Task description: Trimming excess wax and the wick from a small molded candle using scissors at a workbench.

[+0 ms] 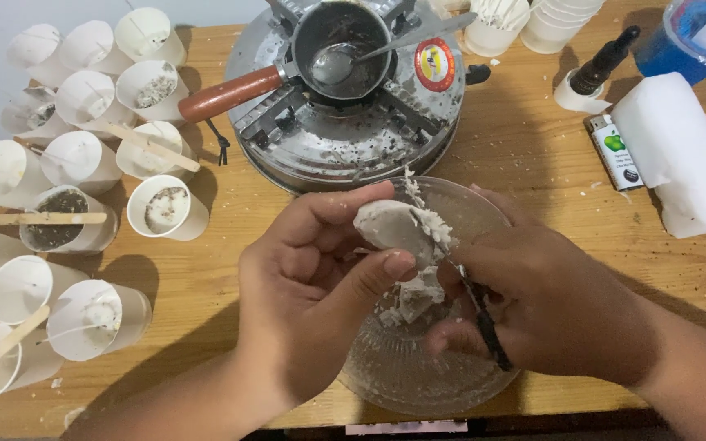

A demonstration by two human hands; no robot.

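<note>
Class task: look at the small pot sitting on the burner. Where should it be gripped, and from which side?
Grip the small pot by its reddish-brown handle, coming from the lower left, where the handle juts clear of the burner. A spoon lies across the other side.

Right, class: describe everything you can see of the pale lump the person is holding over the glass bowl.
The pale lump is an off-white, waxy-looking chunk, smooth and rounded on top, rough and crumbly along its right edge and underside. The left hand pinches it between thumb and fingers, above the clear glass bowl. The right hand presses a thin dark tool against it. Crumbs cling beneath it.
</note>
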